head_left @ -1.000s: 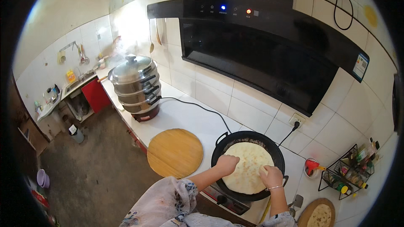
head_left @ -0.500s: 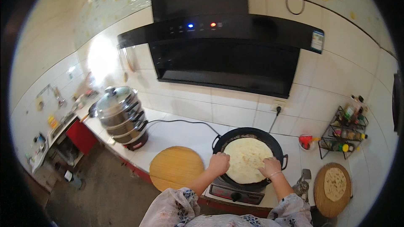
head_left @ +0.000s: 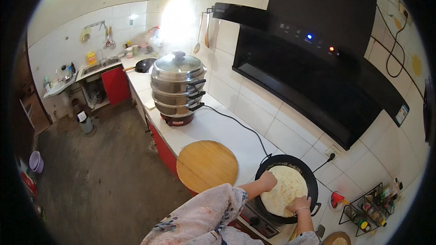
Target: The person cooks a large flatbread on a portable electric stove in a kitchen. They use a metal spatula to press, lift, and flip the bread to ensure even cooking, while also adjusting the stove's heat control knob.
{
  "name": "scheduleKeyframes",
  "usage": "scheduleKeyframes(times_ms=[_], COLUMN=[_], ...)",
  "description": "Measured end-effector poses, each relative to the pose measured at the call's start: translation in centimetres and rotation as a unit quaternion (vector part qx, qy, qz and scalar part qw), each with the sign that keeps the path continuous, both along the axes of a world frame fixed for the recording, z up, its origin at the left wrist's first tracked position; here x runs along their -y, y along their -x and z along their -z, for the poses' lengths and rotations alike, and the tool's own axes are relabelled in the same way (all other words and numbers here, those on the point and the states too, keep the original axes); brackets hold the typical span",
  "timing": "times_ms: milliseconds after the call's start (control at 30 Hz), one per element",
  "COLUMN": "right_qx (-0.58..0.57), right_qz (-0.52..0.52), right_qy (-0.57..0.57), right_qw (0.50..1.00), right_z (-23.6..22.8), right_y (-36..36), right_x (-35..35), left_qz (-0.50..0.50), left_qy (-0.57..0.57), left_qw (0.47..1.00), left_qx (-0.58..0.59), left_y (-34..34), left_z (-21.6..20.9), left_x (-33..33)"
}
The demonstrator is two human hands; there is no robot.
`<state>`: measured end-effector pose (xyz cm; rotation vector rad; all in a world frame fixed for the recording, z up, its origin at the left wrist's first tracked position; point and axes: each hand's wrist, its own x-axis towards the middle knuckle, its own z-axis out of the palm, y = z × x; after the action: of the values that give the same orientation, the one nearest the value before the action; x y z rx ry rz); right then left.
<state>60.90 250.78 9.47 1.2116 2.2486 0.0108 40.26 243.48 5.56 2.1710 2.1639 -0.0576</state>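
A large round flatbread (head_left: 286, 189), pale with light brown patches, lies in a black two-handled pan (head_left: 313, 186). My left hand (head_left: 268, 181) is closed at the flatbread's upper left edge, its fingers curled down onto the dough. At the lower right edge, my right hand (head_left: 300, 205), with a bracelet at the wrist, pinches the bread between thumb and fingers. Fingertips of both hands are partly hidden. Under the pan sits a stove with a dark knob (head_left: 255, 221).
Left of the pan is a round wooden board (head_left: 206, 165). Beyond it, a steaming tiered metal steamer (head_left: 177, 86) stands on a base. A range hood (head_left: 313, 72) hangs over the counter. A spice rack (head_left: 370, 208), a red-topped container (head_left: 336, 199) and another board (head_left: 337, 238) are at right.
My view has swung left, bringing the steamer, sink and floor further in. Both hands stay at the flatbread's edges in the pan.
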Motion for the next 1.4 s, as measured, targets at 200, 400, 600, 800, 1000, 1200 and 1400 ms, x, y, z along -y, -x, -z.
scheduleKeyframes(times_ms=[200,400,600,800,1000,1200,1400], right_qx=[0.03,-0.08,0.019,0.036,-0.089,0.043,0.026], right_qz=[-0.035,-0.012,-0.006,-0.095,-0.1,-0.093,-0.089], right_qy=[-0.017,-0.052,-0.026,-0.089,-0.127,-0.054,-0.054], right_qw=[0.999,0.995,0.999,0.991,0.983,0.993,0.994], right_z=[-0.7,1.0,1.2,1.2,1.7,0.2,0.3], right_y=[1.2,-1.1,-0.3,0.7,-0.3,1.5,1.5], right_x=[-2.1,-3.6,-3.3,-4.3,-3.0,-1.7,-3.2], left_qz=[0.018,-0.015,-0.038,-0.034,0.026,-0.029,-0.013], left_qy=[0.01,-0.058,-0.077,0.003,-0.006,-0.004,0.049], left_qw=[1.0,0.998,0.996,0.999,1.0,0.999,0.998], left_qx=[0.014,0.02,0.0,0.003,-0.009,-0.014,0.045], left_y=[-0.2,1.6,2.3,0.5,-2.4,0.4,0.3], left_z=[-0.2,-2.7,1.1,-0.3,-0.4,0.3,-1.4], left_x=[1.6,1.1,-1.6,0.3,0.1,-1.1,0.0])
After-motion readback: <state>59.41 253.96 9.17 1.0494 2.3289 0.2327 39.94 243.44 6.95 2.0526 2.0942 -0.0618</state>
